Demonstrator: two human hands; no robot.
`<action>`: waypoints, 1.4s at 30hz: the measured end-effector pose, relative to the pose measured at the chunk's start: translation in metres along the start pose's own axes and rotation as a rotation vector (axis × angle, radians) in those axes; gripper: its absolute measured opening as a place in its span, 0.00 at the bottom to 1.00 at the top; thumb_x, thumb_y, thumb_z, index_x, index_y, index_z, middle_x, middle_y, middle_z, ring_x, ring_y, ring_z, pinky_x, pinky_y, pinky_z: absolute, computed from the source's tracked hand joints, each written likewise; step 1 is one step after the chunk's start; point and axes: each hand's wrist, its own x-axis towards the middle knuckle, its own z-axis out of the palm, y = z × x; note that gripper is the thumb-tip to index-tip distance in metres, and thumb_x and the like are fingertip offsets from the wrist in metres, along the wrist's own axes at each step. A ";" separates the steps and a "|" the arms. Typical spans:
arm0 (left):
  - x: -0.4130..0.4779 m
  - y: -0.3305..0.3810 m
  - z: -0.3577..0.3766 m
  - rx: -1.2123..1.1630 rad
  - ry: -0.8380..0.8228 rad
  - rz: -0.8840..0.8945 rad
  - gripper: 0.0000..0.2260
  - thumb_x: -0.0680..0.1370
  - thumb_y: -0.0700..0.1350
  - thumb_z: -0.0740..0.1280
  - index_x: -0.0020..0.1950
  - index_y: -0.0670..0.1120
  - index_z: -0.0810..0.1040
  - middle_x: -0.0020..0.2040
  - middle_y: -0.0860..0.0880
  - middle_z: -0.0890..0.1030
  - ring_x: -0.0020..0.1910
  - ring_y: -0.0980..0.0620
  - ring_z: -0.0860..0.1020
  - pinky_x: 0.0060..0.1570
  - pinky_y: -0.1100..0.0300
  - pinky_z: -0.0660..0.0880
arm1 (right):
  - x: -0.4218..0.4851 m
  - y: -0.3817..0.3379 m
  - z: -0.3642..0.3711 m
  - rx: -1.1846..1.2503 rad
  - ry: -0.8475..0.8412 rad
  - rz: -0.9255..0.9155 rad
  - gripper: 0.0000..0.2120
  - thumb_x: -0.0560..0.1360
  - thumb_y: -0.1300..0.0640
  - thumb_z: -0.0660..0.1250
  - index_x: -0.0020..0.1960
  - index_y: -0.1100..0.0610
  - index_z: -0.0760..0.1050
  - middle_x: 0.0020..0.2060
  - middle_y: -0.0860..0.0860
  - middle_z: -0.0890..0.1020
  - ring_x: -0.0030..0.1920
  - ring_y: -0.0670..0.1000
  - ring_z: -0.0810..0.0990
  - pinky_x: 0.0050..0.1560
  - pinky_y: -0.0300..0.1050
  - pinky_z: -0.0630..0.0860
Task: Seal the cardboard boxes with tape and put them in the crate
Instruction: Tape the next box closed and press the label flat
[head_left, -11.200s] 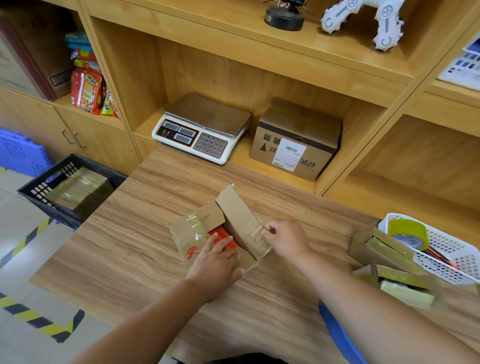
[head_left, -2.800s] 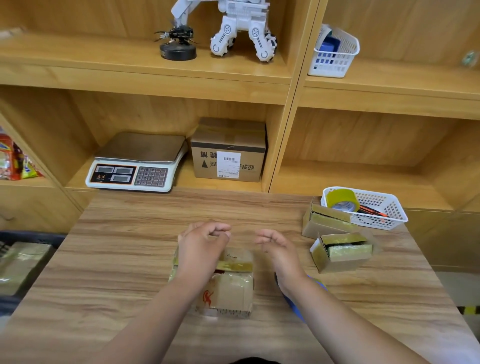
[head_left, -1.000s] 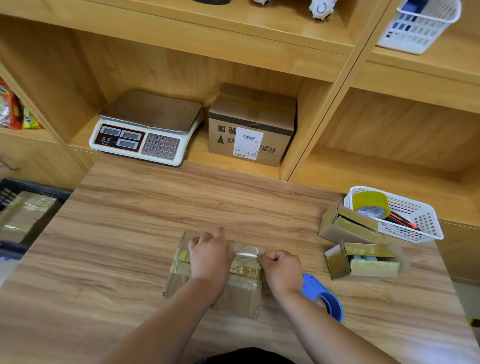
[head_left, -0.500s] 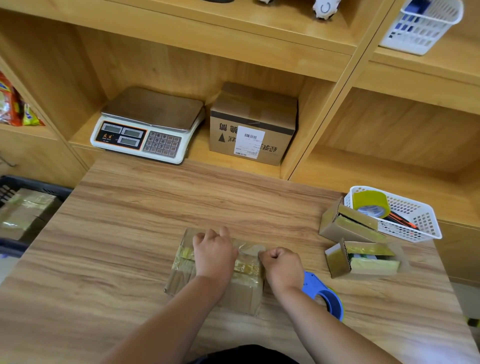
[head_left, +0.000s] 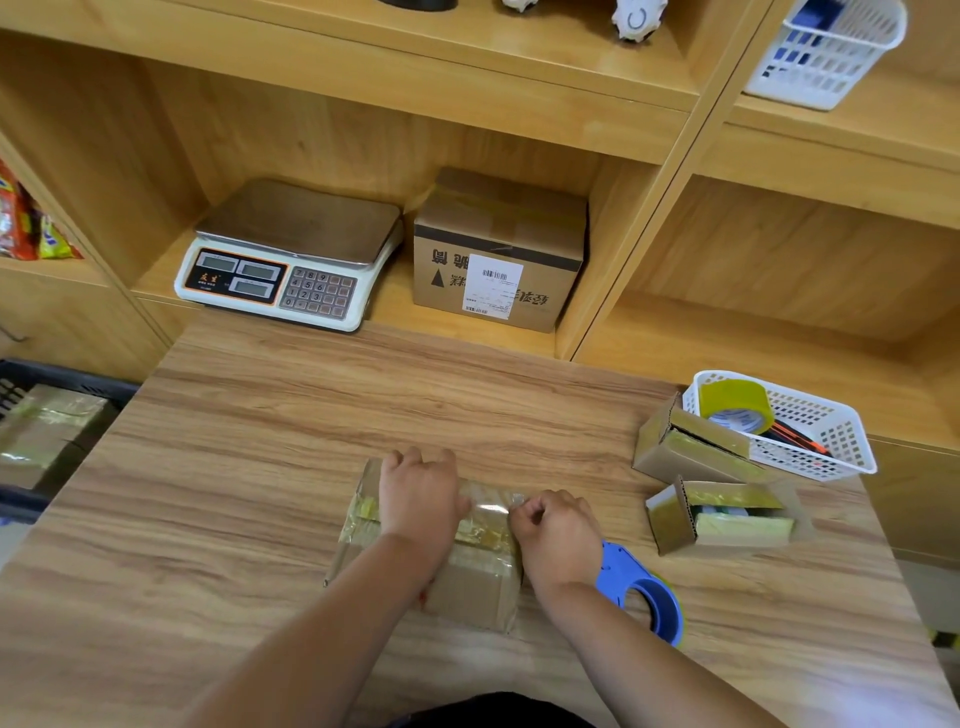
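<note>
At desk (head_left: 260, 467) centre, near the front edge, the box (head_left: 478, 582) sits under both hands. Left hand (head_left: 418, 499) lies flat-ish on the lid w/ fingers curled over the far edge, pressing down rather than gripping. Right hand (head_left: 558, 530) is clenched at the box's right top edge, apparently pinching or rubbing down the tape (head_left: 488, 512) end; exact contact is too small to tell. Dispenser (head_left: 641, 597) lies on the desk just beside the right wrist, untouched.

Step in hand looks like smoothing the strip over the seam. To do it well: keep the left hand's weight on the lid so flaps stay shut, run the right hand along the tape & down the side wall, pressing out the shiny wrinkle near the middle. Tape end should wrap over the edge, else it may lift.

Room: crate (head_left: 31, 379) sits off the desk's left edge, lower than the top, w/ a sealed box (head_left: 36, 431) already inside. Path left across the desk is bare, so the box can go that way freely; it must clear the desk edge & crate rim. Right side is tighter: two open boxes (head_left: 691, 452) sit near the basket (head_left: 831, 447), close to the right edge. Scale (head_left: 280, 270) & a big carton (head_left: 498, 244) stand back on the shelf, well apart.
</note>
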 end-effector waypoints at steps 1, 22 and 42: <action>0.003 -0.003 -0.001 -0.004 -0.010 -0.014 0.21 0.73 0.62 0.65 0.57 0.48 0.74 0.49 0.49 0.81 0.57 0.48 0.73 0.56 0.54 0.63 | 0.000 0.000 0.000 -0.003 0.000 0.001 0.10 0.74 0.52 0.66 0.34 0.49 0.72 0.37 0.44 0.78 0.45 0.47 0.72 0.46 0.45 0.71; 0.024 -0.002 0.027 -0.069 -0.078 0.197 0.19 0.82 0.57 0.48 0.56 0.53 0.77 0.55 0.54 0.79 0.57 0.51 0.73 0.60 0.56 0.59 | 0.023 0.001 0.017 0.046 -0.118 0.164 0.21 0.72 0.37 0.64 0.56 0.51 0.75 0.53 0.47 0.77 0.57 0.51 0.70 0.55 0.46 0.65; 0.024 0.007 0.029 -0.045 -0.106 0.102 0.30 0.73 0.71 0.47 0.54 0.52 0.77 0.53 0.53 0.79 0.58 0.50 0.72 0.61 0.53 0.61 | 0.020 0.028 0.011 0.219 -0.267 -0.109 0.14 0.79 0.52 0.63 0.61 0.56 0.76 0.55 0.50 0.79 0.57 0.49 0.74 0.58 0.42 0.69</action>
